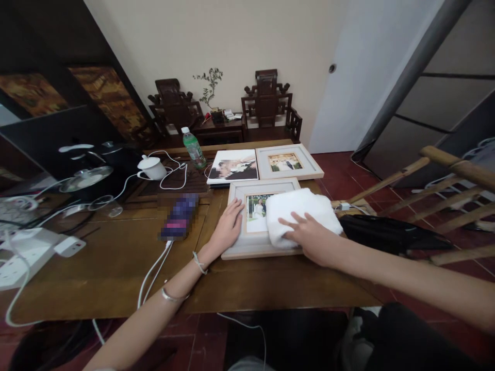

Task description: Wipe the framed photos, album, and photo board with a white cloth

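A pale wooden picture frame lies flat on the brown wooden table. My left hand rests flat on the frame's left border, fingers stretched out. A folded white cloth lies over the right part of the frame. My right hand presses on the cloth's near edge with its fingers spread flat. A photograph shows in the uncovered part of the frame.
Two more framed pictures, one and another, lie further back. A green bottle, a white teapot, a phone on a white cable, and power strips occupy the left. A black bag lies at the right.
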{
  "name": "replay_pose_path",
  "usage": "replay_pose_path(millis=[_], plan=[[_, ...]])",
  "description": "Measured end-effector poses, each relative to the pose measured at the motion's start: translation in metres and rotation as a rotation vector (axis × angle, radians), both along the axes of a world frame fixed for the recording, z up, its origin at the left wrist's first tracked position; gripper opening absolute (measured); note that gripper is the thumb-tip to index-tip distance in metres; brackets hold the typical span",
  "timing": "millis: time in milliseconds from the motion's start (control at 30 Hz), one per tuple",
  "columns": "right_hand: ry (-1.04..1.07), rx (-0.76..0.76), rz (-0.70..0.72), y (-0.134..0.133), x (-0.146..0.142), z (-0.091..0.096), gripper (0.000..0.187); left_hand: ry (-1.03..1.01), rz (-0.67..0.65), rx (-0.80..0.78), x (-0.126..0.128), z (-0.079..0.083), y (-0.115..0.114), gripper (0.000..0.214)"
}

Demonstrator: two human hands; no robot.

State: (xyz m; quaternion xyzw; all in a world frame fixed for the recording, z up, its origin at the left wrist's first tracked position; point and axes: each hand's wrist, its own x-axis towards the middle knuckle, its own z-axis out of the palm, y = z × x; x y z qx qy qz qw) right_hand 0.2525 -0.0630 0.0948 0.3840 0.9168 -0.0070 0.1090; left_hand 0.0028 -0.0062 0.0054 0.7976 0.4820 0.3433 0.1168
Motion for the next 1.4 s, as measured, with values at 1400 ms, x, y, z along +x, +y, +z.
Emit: replay_pose_path(millis=[1400], plan=[[0.194, -0.043, 0.071, -0.006, -0.018, -0.009, 0.061, 0.036, 0.027, -0.015, -0.002, -0.003, 0.002, 0.041]])
